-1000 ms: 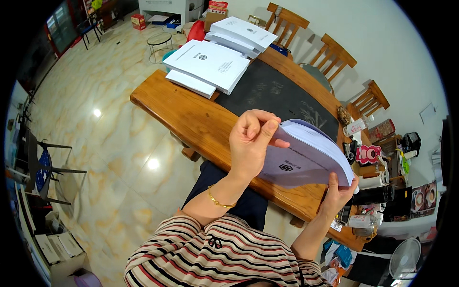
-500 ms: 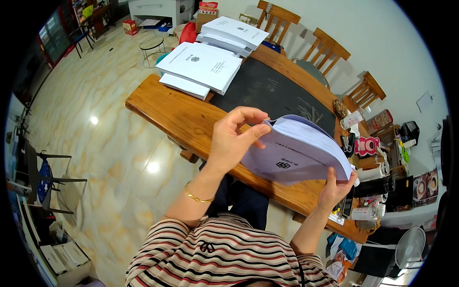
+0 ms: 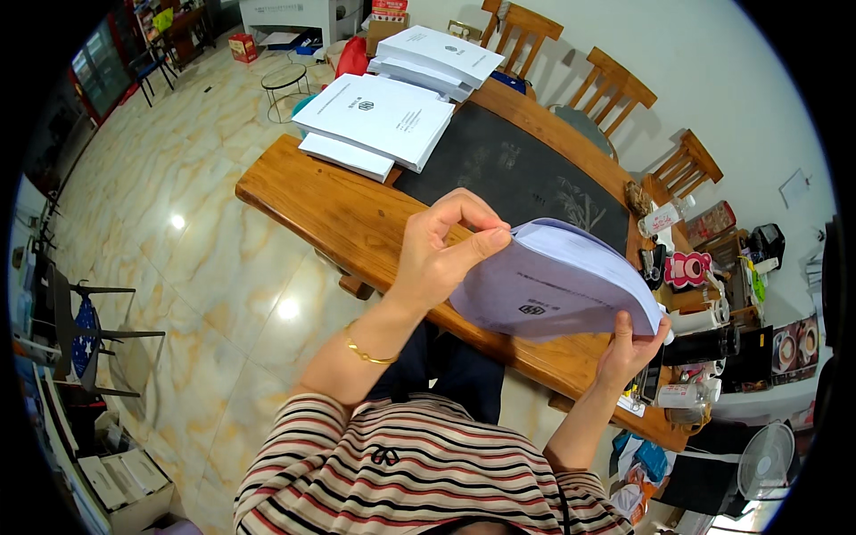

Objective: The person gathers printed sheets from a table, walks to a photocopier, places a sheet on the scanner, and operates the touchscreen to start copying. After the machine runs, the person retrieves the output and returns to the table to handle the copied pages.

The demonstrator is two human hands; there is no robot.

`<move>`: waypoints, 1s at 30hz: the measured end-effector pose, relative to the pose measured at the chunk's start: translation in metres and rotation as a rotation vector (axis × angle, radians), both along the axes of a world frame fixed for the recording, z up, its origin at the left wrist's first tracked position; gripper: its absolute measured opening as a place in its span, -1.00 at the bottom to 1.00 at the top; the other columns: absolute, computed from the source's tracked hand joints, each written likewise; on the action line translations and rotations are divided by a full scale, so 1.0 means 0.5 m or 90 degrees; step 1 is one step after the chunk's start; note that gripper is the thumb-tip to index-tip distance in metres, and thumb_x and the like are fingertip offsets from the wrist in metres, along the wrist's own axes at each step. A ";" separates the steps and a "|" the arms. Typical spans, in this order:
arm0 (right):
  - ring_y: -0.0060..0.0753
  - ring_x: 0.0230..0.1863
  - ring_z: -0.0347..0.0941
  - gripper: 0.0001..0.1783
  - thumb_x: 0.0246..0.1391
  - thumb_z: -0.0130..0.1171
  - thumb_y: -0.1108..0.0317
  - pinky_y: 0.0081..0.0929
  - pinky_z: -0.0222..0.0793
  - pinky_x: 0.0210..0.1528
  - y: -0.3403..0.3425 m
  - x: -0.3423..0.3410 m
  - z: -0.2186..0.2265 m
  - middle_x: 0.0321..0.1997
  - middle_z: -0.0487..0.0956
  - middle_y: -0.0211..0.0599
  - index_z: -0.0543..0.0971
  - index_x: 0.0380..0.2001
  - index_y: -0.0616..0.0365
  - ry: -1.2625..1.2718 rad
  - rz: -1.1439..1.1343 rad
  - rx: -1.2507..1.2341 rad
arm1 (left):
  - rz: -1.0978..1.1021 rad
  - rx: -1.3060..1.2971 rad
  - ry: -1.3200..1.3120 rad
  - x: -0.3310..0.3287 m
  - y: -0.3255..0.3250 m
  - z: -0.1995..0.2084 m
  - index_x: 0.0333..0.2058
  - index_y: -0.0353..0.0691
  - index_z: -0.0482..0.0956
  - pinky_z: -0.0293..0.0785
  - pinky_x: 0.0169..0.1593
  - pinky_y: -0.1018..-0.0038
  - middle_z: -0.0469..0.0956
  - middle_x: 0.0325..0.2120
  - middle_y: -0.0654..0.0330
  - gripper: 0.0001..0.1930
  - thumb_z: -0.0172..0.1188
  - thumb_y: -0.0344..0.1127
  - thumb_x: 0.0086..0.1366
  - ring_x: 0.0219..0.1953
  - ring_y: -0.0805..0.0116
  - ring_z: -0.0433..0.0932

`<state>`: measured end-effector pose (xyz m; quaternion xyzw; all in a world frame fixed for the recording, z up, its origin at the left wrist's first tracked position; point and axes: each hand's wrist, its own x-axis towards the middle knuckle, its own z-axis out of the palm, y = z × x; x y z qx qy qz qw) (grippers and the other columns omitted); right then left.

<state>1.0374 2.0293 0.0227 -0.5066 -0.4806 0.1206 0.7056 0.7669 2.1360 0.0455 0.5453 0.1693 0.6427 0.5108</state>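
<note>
Booklet [image 3: 557, 281] bowed between both hands, above table edge [image 3: 357, 236].

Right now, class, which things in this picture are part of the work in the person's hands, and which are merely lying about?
In hand:
- bent white booklet
- left hand pinching its page edge
- right hand gripping its lower corner

Lying about:
- two stacks of white booklets on the wooden table
- wooden chairs
- clutter of bottles and cups
- standing fan

The setting is a home dining room. A long wooden table [image 3: 357, 223] with wooden chairs [image 3: 615, 85] stands on a polished marble floor [image 3: 196, 250]. Household clutter [image 3: 713, 294] crowds one end.
</note>
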 end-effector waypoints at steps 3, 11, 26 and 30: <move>-0.45 -0.06 0.31 -0.53 0.00 0.26 0.47 -0.46 0.20 0.04 0.004 0.009 -0.016 -0.11 0.40 -0.30 0.26 -0.07 0.16 0.019 -0.014 0.034 | 0.013 -0.015 -0.105 0.034 -0.002 -0.009 -0.47 -0.28 0.51 0.30 -0.22 0.62 0.47 -0.44 0.22 -0.93 0.25 -0.51 0.10 -0.36 0.52 0.42; -0.39 0.01 0.31 -0.45 0.01 0.27 0.42 -0.36 0.20 0.10 0.026 -0.002 -0.046 -0.03 0.38 -0.28 0.23 0.02 0.15 0.021 0.003 0.159 | 0.017 0.043 -0.134 0.052 0.024 -0.042 -0.37 -0.29 0.54 0.33 0.00 0.49 0.50 -0.26 0.15 -0.86 0.29 -0.41 0.11 -0.20 0.42 0.45; -0.54 -0.30 0.38 -0.66 -0.08 0.33 0.39 -0.55 0.31 -0.25 0.244 0.117 -0.016 -0.28 0.49 -0.33 0.41 -0.27 0.23 0.173 -0.006 -0.168 | -0.265 -0.308 0.235 0.061 0.059 -0.233 0.07 -0.44 0.29 0.39 0.01 0.44 0.48 -0.11 0.03 -0.30 0.40 -0.24 0.01 -0.08 0.33 0.46; -0.50 -0.33 0.37 -0.61 -0.14 0.38 0.31 -0.51 0.30 -0.27 0.336 0.149 -0.139 -0.36 0.48 -0.34 0.43 -0.31 0.24 0.280 -0.018 -0.329 | -0.251 -0.402 0.244 0.057 0.058 -0.264 0.16 -0.45 0.11 0.32 0.09 0.42 0.36 0.00 -0.03 -0.18 0.38 -0.24 0.04 0.03 0.27 0.36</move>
